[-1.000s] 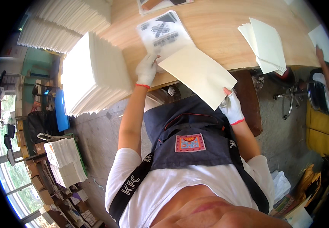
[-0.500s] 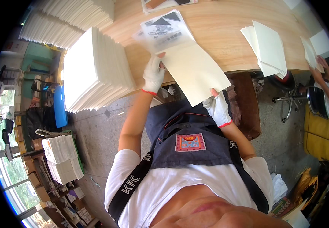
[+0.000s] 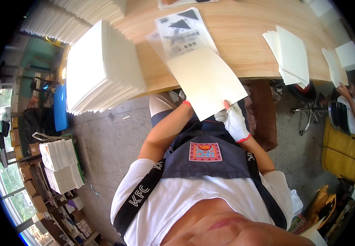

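Note:
My right hand [image 3: 235,121], in a white glove with a red cuff, pinches the lower edge of a cream sheet [image 3: 204,80]. The sheet's far end lies in a clear plastic bag [image 3: 181,35] with dark printed marks, which rests on the wooden table [image 3: 243,33]. Of my left hand only the red cuff [image 3: 185,103] shows. Its fingers are hidden under the sheet, so I cannot see their grip.
A tall stack of white sheets [image 3: 99,65] stands on the table's left end, and a smaller fanned stack [image 3: 290,55] lies at the right. A brown stool [image 3: 263,119] is under the table. Another person [image 3: 351,102] sits far right by a yellow chair [image 3: 341,147].
My left hand has slid from the sheet's top edge to beneath it. The sheet has turned straighter and gone farther up the table into the bag. My right hand followed its lower edge.

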Tool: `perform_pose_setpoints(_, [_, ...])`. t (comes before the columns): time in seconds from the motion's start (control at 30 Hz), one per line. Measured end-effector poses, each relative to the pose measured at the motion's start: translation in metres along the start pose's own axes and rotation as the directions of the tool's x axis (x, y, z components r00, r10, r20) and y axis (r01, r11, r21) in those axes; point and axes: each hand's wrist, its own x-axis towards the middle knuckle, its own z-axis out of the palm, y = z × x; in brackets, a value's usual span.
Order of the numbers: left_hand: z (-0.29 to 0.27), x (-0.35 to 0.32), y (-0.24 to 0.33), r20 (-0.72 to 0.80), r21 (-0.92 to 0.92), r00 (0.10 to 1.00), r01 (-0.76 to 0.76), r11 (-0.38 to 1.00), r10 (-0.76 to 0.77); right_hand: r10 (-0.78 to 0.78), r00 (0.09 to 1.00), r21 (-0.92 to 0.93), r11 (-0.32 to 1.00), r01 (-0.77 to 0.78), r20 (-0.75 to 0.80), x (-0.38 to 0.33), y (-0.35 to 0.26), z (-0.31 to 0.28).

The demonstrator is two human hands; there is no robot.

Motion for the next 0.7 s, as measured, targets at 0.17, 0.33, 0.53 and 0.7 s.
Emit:
perform_pose_setpoints(0.17, [-0.041,-0.036,-0.048,-0.274,0.425,0.895,-0.214,0.879,0.351,0.062,0.997,0.057,0.997,-0.059,-0.054,0.035,0.022,0.012])
perform_pose_setpoints(0.33, [-0.031,-0.04,-0.051,-0.52,0.499,0.718,-0.184,0.847,0.462,0.172,0.965,0.635,0.727,-0.261,0.2,0.091,0.031,0.033])
perform_pose_setpoints(0.53, [-0.002,-0.088,0.008,-0.504,0.486,0.831,0.048,0.873,0.235,0.217,0.911,-0.303,0.947,-0.108,0.352,0.073,0.018,0.029])
perform_pose_setpoints(0.7, [-0.011,-0.113,0.054,-0.526,0.633,0.763,0.057,0.772,0.376,-0.162,0.674,-0.69,-0.086,0.718,0.721,0.091,0.026,0.056])
